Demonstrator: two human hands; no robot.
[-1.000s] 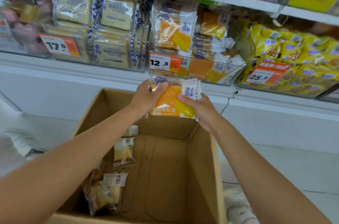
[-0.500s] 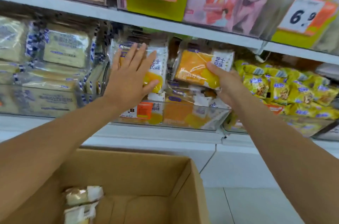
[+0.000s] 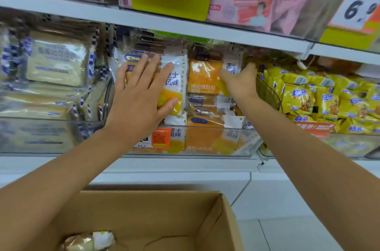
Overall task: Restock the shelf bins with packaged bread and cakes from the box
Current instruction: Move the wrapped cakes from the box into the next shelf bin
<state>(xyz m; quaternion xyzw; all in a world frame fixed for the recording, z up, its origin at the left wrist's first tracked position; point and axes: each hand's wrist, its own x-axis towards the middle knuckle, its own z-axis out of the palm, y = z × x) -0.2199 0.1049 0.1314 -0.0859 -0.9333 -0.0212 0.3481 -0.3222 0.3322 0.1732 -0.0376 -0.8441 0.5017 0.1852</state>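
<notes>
Orange-and-white wrapped bread packet [image 3: 202,77] upright in clear plastic shelf bin [image 3: 247,140]. Right hand [image 3: 241,84], its 3 o'clock, pinches the edge, probably seating it. Left hand [image 3: 135,94], 9 o'clock, fingers flat, steadies neighbouring yellow-white packet [image 3: 174,86]. Brown cardboard box [image 3: 164,209], 6 o'clock.

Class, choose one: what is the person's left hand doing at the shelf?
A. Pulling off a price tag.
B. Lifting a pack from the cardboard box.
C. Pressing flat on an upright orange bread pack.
C: the left hand lies with straight fingers flat on the orange bread pack standing in the clear bin.
</notes>
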